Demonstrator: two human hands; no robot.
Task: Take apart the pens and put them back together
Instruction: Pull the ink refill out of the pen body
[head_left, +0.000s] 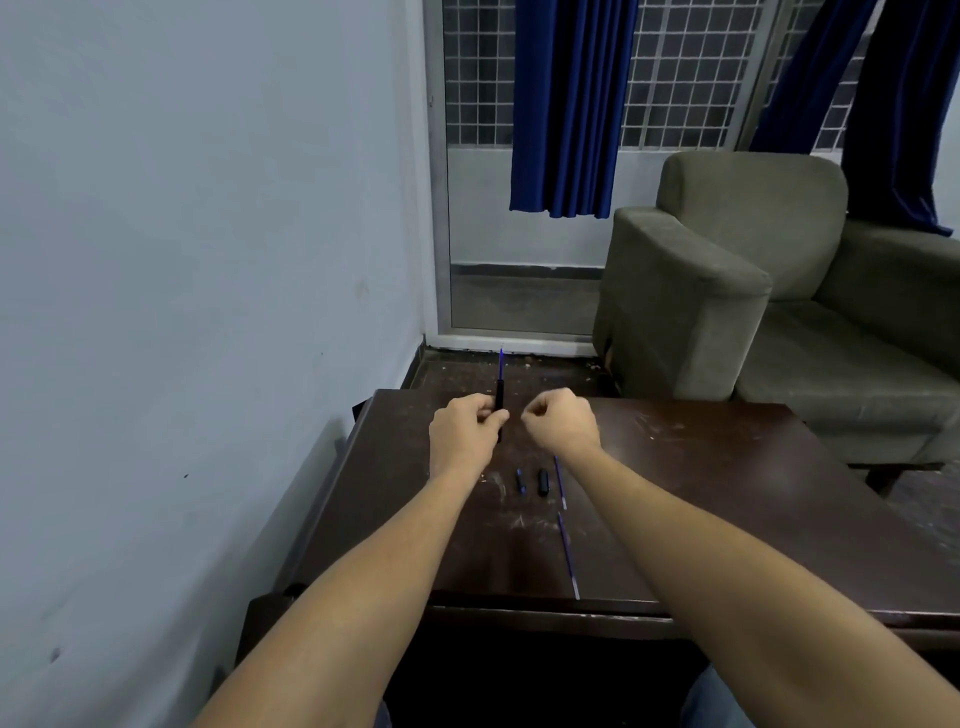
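Observation:
My left hand (464, 432) grips a black pen barrel (499, 396) held upright above the dark wooden table (701, 499); a thin blue refill (501, 364) sticks out of its top. My right hand (558, 422) is just to the right of it, fingers curled, and whether they pinch a small part is hidden. On the table near my wrists lie two short black pen pieces (520, 480) (543, 481). A loose blue refill (560, 480) lies beside them, partly under my right wrist. Another blue refill (568, 556) lies nearer the front edge.
A pale wall runs along the table's left side. A grey-green armchair (727, 291) stands beyond the table at the right. Blue curtains (569, 104) hang over a barred window behind a glass door. The table's front edge is close to my body.

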